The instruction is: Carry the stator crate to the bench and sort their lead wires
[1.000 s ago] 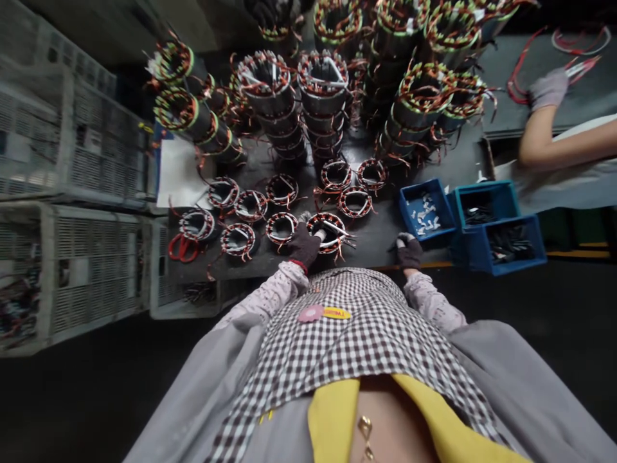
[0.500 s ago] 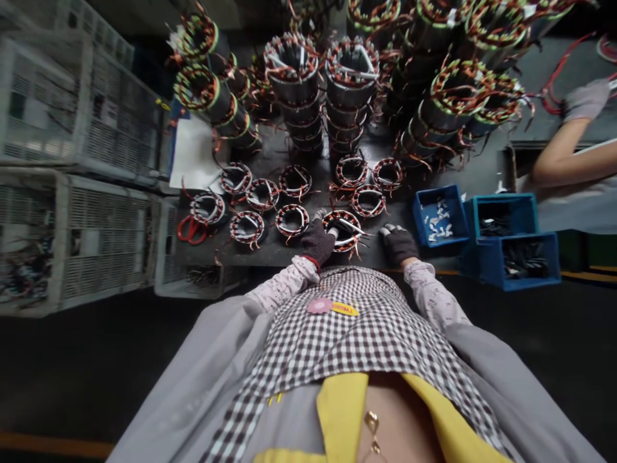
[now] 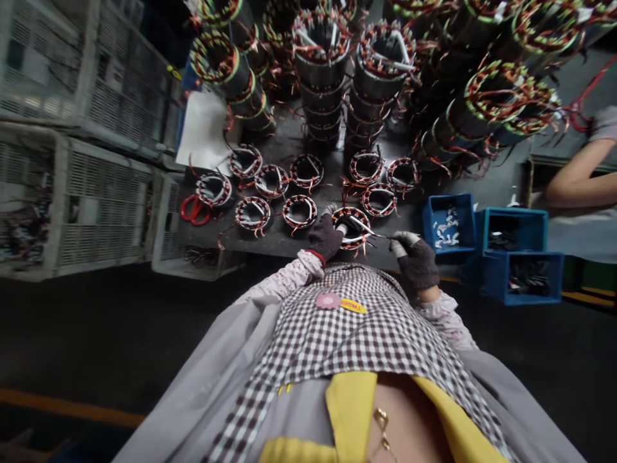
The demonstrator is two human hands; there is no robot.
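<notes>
My left hand (image 3: 328, 236), in a dark glove with bare-looking pale fingertips, grips the left rim of a wound motor stator (image 3: 359, 243) near the table's front edge. Its thumb reaches inside the ring. A white sleeve (image 3: 360, 225) slants across the stator's right side, and copper-coloured ends stick out below. My right hand (image 3: 415, 260), gloved alike, is to the right of the stator. Its thumb and forefinger pinch a thin dark wire lead (image 3: 382, 236) that runs toward the ring. Other small stators, such as one stator (image 3: 299, 211), lie left of and behind this one.
Stacked stators (image 3: 322, 77) rise at the back. Blue bins (image 3: 450, 247) with small white and black parts stand right. Red-handled scissors (image 3: 195, 211) and white paper (image 3: 202, 132) lie left, beside plastic crates (image 3: 108, 193). A co-worker's arm (image 3: 581, 167) is at far right.
My right hand has lifted from the table and closed its fingertips on the wire lead. My left hand stays on the stator. The whole view has shifted slightly.
</notes>
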